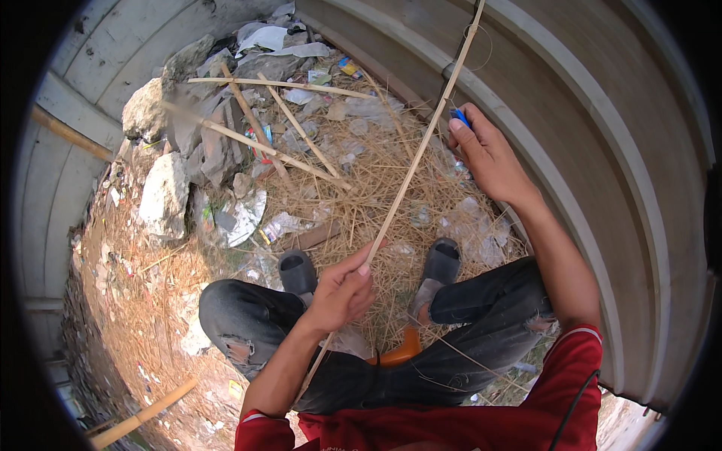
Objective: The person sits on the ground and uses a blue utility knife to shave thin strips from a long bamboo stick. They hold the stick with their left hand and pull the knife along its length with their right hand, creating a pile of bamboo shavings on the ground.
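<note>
A long, thin bamboo strip [412,169] runs slantwise from beside my left forearm up past the top of the picture. My left hand [344,292] is closed round its lower part, thumb on top, above my lap. Curled fingers of my right hand [485,154] grip a small blue-handled knife [460,116] right next to the strip's upper part. The blade is hard to make out, and I cannot tell whether it touches the strip. A thin curled shaving [490,52] shows near the strip's upper end.
Several cut bamboo strips [301,129] lie ahead on straw-like shavings [376,192] and litter. Rocks [164,197] are piled at the left. A ribbed metal wall [602,165] curves close on my right. An orange plastic piece [404,347] sits between my legs; a bamboo pole [147,413] lies lower left.
</note>
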{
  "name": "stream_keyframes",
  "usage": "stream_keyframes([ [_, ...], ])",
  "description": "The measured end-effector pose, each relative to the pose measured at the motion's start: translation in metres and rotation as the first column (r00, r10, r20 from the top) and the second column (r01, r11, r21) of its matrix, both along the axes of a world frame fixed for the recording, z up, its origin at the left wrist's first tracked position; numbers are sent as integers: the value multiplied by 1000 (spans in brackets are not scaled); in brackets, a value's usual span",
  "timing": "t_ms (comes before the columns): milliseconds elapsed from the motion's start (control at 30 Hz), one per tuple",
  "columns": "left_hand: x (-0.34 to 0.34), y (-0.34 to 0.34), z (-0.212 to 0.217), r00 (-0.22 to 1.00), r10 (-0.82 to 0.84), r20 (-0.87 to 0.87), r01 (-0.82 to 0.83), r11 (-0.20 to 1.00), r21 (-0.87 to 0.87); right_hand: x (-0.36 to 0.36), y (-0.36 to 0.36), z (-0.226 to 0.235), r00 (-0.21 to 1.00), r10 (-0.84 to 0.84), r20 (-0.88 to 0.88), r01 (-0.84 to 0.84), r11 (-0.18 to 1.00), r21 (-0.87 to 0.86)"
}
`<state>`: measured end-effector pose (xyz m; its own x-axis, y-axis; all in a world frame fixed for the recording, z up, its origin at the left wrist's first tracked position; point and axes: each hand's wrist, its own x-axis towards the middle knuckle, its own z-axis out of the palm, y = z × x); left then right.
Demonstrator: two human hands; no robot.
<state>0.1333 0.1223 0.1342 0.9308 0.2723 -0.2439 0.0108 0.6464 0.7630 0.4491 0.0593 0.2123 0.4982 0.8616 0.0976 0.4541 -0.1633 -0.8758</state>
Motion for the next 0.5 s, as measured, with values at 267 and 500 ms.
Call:
stream_keyframes([
  [267,-3,3,6,999,-43,-16,41,995,-90,11,2,-6,965,7,261,30,990,-139],
  [500,-3,4,0,998,-17,-57,9,991,-134,-32,1,-9,935,259,241,-164,921,-353],
])
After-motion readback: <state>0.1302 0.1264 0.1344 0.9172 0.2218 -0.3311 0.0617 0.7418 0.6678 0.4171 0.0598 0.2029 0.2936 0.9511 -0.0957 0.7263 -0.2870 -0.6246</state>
